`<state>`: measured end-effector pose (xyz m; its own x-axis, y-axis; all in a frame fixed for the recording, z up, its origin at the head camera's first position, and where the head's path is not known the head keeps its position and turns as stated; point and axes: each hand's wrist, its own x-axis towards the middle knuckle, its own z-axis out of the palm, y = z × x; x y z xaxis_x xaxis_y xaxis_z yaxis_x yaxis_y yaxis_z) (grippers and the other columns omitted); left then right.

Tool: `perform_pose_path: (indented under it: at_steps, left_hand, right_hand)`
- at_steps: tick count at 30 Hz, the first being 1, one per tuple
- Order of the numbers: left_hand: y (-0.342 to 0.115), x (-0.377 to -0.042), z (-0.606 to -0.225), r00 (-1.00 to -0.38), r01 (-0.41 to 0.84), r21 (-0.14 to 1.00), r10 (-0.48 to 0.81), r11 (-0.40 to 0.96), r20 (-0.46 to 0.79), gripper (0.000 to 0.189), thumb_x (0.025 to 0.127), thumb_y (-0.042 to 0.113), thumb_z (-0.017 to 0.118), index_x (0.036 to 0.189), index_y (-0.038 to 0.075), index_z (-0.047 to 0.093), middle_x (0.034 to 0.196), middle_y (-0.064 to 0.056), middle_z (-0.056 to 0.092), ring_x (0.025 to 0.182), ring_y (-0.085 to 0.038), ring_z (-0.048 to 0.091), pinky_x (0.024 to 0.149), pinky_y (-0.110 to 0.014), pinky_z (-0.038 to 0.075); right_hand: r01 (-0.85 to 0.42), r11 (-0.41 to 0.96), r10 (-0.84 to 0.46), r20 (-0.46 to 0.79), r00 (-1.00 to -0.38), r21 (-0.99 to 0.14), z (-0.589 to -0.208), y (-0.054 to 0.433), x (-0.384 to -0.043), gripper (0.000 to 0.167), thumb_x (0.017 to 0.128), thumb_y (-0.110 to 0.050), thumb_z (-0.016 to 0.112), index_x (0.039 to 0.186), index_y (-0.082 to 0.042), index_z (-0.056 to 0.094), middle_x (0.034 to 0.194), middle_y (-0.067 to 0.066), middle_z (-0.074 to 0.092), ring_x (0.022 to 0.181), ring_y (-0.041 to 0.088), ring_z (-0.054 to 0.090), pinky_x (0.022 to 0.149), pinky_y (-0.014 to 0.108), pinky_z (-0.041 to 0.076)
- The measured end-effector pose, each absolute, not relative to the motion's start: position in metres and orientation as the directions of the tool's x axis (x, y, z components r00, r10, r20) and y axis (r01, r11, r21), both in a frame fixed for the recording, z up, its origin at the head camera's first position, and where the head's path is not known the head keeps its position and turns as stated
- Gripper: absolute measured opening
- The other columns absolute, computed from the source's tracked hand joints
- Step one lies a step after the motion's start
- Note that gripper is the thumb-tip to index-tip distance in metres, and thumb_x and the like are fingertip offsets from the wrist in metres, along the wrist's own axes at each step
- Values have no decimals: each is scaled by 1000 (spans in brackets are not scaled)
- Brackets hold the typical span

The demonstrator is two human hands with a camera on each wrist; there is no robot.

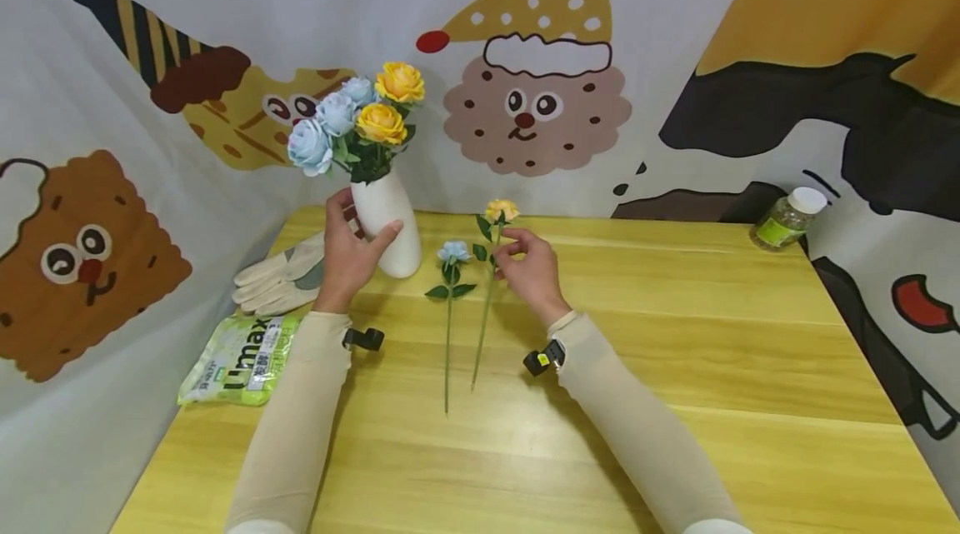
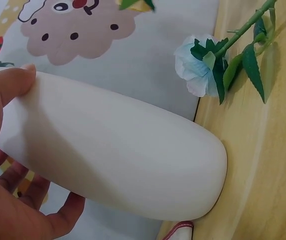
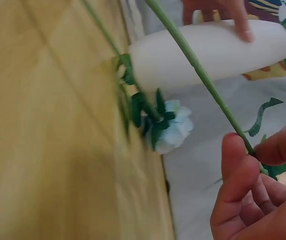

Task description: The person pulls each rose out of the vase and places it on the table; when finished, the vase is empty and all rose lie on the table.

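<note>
Meanwhile, near the counter's point(image 1: 675, 367) far left corner, the left hand point(image 1: 351, 255) curled around the white vase point(image 1: 390, 226) of roses, while the right hand point(image 1: 529, 271) pinched the yellow rose's point(image 1: 501, 211) stem just beside it; a blue rose point(image 1: 453, 252) lay between them on the counter.

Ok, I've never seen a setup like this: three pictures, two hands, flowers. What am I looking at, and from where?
No machine: a person's bare hands. The wide picture comes from a head camera; the other two from cameras on each wrist. The left hand grips a white vase of roses. The right hand pinches the stem of a yellow rose. A blue rose lies on the table. Also there: gloves, a green packet, a jar.
</note>
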<state>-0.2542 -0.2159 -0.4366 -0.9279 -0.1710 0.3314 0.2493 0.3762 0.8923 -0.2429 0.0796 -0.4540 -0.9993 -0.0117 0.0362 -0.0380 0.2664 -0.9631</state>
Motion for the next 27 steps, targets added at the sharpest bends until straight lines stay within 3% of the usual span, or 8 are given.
perform_pose_path:
  at_steps: [7,14,27]
  left_hand:
    - [-216,-255,-437,-927,260,894,-167,365,337,90,90,31,86,158,12,30,157,-14,40,137,-33,47,107,-59,45]
    - [-216,-258,-438,-923,272,891,-161,365,348,89,89,36,86,155,11,32,154,-16,41,134,-32,48,106,-58,45]
    - [-218,-257,-438,-925,270,887,-155,376,347,89,89,36,86,155,10,32,153,-16,43,132,-31,50,101,-52,46]
  right_hand:
    - [70,283,-80,-96,-992,-957,-467,82,-244,42,98,-11,70,139,-7,64,109,15,72,66,20,74,63,43,63]
    - [161,255,-142,-202,-969,-953,-477,83,-243,42,98,-8,69,140,-5,61,116,18,67,65,19,72,64,37,63]
    - [254,224,-207,-300,-931,-941,-485,78,-247,42,99,-6,72,138,-3,58,118,20,68,70,22,72,66,37,64]
